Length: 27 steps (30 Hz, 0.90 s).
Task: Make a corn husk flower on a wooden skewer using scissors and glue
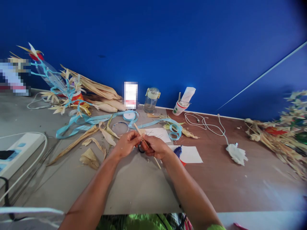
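Observation:
Both my hands meet above the middle of the grey mat [134,188]. My left hand [127,143] pinches a thin pale strip of dried husk [138,130] that sticks up and away from the fingers. Closed too, my right hand [154,147] grips the same strip; its lower end [157,163] pokes out below the palm. A dark loop, perhaps a scissors handle [141,149], shows between the two hands. A blue glue gun [178,150] lies just right of my right hand on white paper [190,155].
Light-blue ribbon [96,120] with a spool [129,115], loose husk pieces [90,158] and a wire ring [120,127] lie beyond my hands. A glass jar [151,99], paper cup [179,108], white cable [206,123], power strip [16,151] and husk bundles [283,140] ring the table.

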Each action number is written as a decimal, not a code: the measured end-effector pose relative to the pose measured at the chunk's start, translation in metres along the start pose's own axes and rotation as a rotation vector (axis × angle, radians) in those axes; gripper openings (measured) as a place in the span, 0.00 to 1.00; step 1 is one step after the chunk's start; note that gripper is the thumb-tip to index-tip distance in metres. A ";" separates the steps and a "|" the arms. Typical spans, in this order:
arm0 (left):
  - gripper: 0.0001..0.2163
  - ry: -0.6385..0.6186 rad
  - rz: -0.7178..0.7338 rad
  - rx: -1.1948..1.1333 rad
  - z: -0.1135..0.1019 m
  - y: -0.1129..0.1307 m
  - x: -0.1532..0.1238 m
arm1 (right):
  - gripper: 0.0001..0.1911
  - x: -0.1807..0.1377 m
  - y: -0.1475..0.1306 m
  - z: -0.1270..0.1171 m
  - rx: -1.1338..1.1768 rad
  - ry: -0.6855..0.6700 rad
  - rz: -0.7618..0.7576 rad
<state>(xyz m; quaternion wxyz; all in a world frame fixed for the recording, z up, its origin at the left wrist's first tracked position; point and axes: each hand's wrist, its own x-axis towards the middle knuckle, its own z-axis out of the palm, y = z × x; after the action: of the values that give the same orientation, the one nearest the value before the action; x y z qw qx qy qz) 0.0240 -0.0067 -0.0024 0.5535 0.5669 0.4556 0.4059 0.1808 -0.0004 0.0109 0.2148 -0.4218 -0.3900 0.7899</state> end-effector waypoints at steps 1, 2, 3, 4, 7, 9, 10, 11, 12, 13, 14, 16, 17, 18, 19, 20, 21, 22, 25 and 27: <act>0.13 -0.002 0.014 0.001 0.000 0.000 0.000 | 0.28 0.000 0.000 -0.003 0.044 -0.064 0.013; 0.14 -0.008 0.027 -0.002 0.000 0.001 -0.001 | 0.28 0.000 0.000 -0.006 0.082 -0.123 0.026; 0.14 -0.017 0.039 -0.005 0.000 0.001 -0.001 | 0.28 0.001 0.001 -0.010 0.116 -0.171 0.034; 0.14 -0.025 0.047 -0.007 -0.001 0.001 -0.001 | 0.27 0.002 0.002 -0.013 0.146 -0.209 0.037; 0.14 -0.029 0.048 0.002 -0.002 0.000 -0.001 | 0.27 0.003 0.003 -0.021 0.225 -0.272 0.018; 0.14 -0.026 0.046 0.009 -0.002 -0.003 -0.001 | 0.27 0.003 0.002 -0.024 0.266 -0.286 -0.005; 0.13 -0.024 0.048 0.011 -0.003 -0.004 -0.001 | 0.27 0.002 0.001 -0.025 0.277 -0.291 -0.011; 0.13 -0.022 0.050 0.012 -0.003 -0.005 -0.001 | 0.27 0.001 0.000 -0.027 0.284 -0.296 -0.016; 0.12 -0.017 0.052 0.011 -0.003 -0.006 0.000 | 0.27 -0.001 -0.002 -0.029 0.288 -0.302 -0.021; 0.12 -0.005 0.051 0.008 -0.004 -0.007 0.000 | 0.28 -0.003 -0.004 -0.032 0.296 -0.306 -0.029; 0.12 0.018 0.045 -0.001 -0.005 -0.007 0.000 | 0.28 -0.005 -0.007 -0.035 0.311 -0.305 -0.044; 0.11 0.088 0.019 -0.035 -0.006 -0.006 0.001 | 0.28 -0.009 -0.012 -0.042 0.365 -0.271 -0.097; 0.11 0.124 0.004 -0.061 -0.006 -0.005 0.001 | 0.28 -0.011 -0.014 -0.045 0.397 -0.227 -0.131; 0.11 0.152 -0.007 -0.090 -0.006 -0.004 0.001 | 0.28 -0.011 -0.016 -0.046 0.419 -0.170 -0.160; 0.11 0.167 -0.012 -0.122 -0.005 -0.002 0.001 | 0.28 -0.010 -0.016 -0.045 0.421 -0.101 -0.171; 0.11 0.169 -0.010 -0.150 -0.004 -0.001 0.001 | 0.29 -0.009 -0.016 -0.042 0.396 -0.038 -0.143; 0.11 0.167 -0.007 -0.173 -0.004 0.000 0.001 | 0.30 -0.007 -0.015 -0.037 0.357 0.010 -0.098; 0.12 0.167 -0.004 -0.188 -0.003 0.001 0.001 | 0.32 -0.005 -0.013 -0.031 0.312 0.044 -0.041; 0.13 0.174 -0.021 -0.196 -0.002 0.001 0.002 | 0.34 0.000 -0.008 -0.011 0.214 0.070 0.008; 0.14 0.146 -0.036 -0.169 -0.002 0.001 0.003 | 0.31 0.000 -0.006 -0.001 0.136 0.112 -0.009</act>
<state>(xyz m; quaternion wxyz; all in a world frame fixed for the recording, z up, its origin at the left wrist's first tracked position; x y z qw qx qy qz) 0.0229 -0.0036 -0.0018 0.5716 0.4789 0.4691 0.4732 0.1816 0.0038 0.0153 0.2679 -0.4478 -0.3250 0.7887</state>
